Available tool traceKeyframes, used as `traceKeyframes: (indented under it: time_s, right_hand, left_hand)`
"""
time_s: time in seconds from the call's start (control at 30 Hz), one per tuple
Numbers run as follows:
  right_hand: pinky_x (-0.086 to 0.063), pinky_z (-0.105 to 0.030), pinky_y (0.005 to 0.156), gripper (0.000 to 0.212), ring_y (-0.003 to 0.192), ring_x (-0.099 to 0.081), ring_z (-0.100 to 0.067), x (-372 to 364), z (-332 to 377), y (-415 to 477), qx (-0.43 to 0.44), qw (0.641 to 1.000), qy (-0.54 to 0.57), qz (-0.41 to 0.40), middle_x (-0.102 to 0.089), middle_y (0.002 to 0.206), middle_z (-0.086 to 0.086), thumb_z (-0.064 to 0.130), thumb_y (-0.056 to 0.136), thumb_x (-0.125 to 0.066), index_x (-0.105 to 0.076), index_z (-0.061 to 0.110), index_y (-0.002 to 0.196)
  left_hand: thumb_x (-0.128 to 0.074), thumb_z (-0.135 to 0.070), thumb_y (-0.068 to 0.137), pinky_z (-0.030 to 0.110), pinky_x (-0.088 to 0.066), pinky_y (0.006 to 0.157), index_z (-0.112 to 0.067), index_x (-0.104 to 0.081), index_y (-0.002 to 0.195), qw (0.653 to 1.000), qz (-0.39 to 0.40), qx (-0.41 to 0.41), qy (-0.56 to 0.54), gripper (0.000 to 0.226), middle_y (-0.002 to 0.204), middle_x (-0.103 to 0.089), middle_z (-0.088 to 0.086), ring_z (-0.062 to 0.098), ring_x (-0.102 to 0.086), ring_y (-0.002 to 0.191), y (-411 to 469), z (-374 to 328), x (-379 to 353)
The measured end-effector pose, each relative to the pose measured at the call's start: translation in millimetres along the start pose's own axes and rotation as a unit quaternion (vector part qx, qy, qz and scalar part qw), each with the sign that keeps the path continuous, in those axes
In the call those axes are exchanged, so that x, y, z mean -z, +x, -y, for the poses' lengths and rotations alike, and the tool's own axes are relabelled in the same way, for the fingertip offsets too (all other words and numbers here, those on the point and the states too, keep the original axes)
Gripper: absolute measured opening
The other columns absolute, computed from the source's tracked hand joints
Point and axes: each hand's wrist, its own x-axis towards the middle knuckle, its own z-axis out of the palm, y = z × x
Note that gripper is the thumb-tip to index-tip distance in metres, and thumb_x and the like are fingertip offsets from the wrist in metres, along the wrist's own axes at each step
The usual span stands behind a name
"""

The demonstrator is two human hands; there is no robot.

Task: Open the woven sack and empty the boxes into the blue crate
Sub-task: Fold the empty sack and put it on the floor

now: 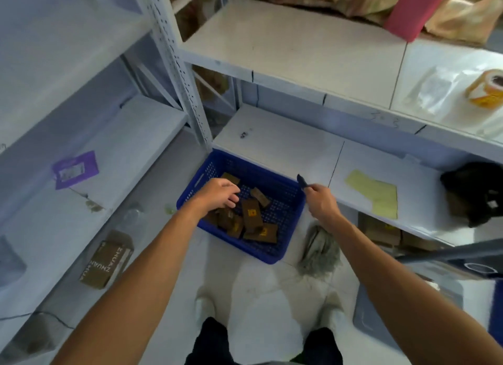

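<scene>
The blue crate [283, 190] stands on the floor at the foot of the white shelves and holds several brown boxes [251, 214] with yellow labels. My left hand [217, 194] hovers over the crate's left side, fingers loosely curled and apart, with nothing visible in it. My right hand [321, 198] is at the crate's right rim, closed around a small dark cutter [301, 180] whose tip points up and left. A grey, crumpled woven bundle [318, 251], possibly the sack, lies on the floor just right of the crate.
White metal shelving [187, 92] surrounds the crate on the left and behind. A brown carton [107, 258] and a purple packet [74, 170] lie on the left shelf. Yellow paper [378, 193], a black bag [476, 193] and a tape roll [487, 90] sit on the right shelves.
</scene>
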Motion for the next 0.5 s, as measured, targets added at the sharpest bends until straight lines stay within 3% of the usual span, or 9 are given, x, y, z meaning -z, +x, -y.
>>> traceKeyframes:
  time_s: [0.1, 0.2, 0.3, 0.5]
  right_hand:
    - [-0.031, -0.037, 0.058, 0.034, 0.061, -0.042, -0.024, -44, 26, -3, -0.030, 0.997, 0.070, -0.033, -0.047, 0.067, -0.011, 0.018, 0.097, -0.047, -0.059, -0.008, 0.081]
    - [-0.032, -0.037, 0.056, 0.033, 0.059, -0.042, -0.023, -80, 46, -6, -0.061, 0.991, 0.109, -0.056, -0.050, 0.066, -0.008, 0.021, 0.097, -0.046, -0.068, 0.003, 0.082]
    - [-0.032, -0.037, 0.051, 0.033, 0.056, -0.042, -0.020, -99, 67, -7, -0.079, 0.989, 0.110, -0.065, -0.051, 0.067, -0.006, 0.017, 0.100, -0.043, -0.070, -0.002, 0.100]
    - [-0.030, -0.032, 0.050, 0.023, 0.053, -0.037, -0.016, -105, 102, 22, -0.112, 0.963, 0.235, -0.062, -0.048, 0.071, -0.004, 0.013, 0.102, -0.044, -0.067, 0.010, 0.100]
  left_hand:
    - [-0.058, -0.031, 0.100, 0.046, -0.057, 0.092, -0.014, -0.072, 0.105, 1.000, 0.013, -0.020, -0.017, 0.022, 0.100, -0.078, 0.010, 0.025, -0.075, 0.088, 11, 21, 47]
    - [-0.056, -0.027, 0.102, 0.029, -0.055, 0.074, -0.011, -0.071, 0.108, 0.999, 0.037, -0.036, -0.014, 0.023, 0.105, -0.076, 0.013, 0.023, -0.073, 0.086, 19, 27, 85]
    - [-0.055, -0.024, 0.103, 0.024, -0.052, 0.067, -0.011, -0.072, 0.108, 0.998, 0.052, -0.047, -0.009, 0.022, 0.104, -0.076, 0.014, 0.021, -0.072, 0.084, 31, 19, 106]
    - [-0.054, -0.024, 0.103, 0.042, -0.057, 0.094, -0.015, -0.075, 0.102, 0.992, 0.102, -0.072, -0.001, 0.023, 0.097, -0.078, 0.007, 0.025, -0.075, 0.093, 71, -16, 104]
